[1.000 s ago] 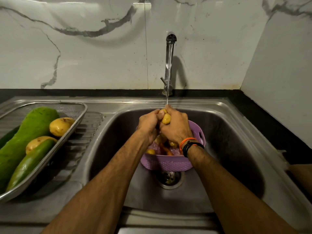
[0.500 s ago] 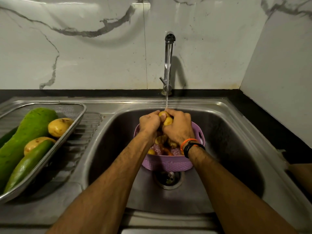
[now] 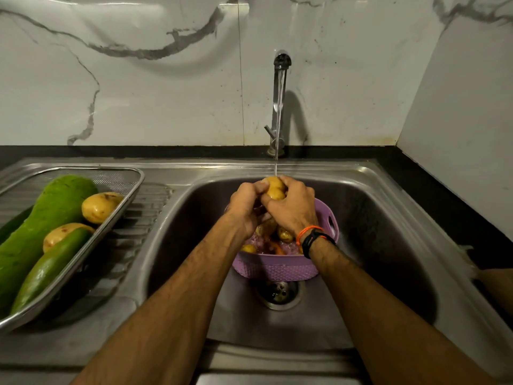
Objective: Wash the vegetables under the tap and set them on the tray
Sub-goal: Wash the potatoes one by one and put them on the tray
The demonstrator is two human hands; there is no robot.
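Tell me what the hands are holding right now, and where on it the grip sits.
Both hands hold one potato under the tap's stream: the left hand grips its left side, the right hand wraps its right side and underside. Its top shows.

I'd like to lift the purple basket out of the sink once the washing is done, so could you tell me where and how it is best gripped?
Probably by the oval handle slot in the purple basket rim, on the right, coming from above with fingers hooked through. Its woven wall flares and looks wet. The opposite rim is hidden behind the left hand and right hand, which hold a potato.
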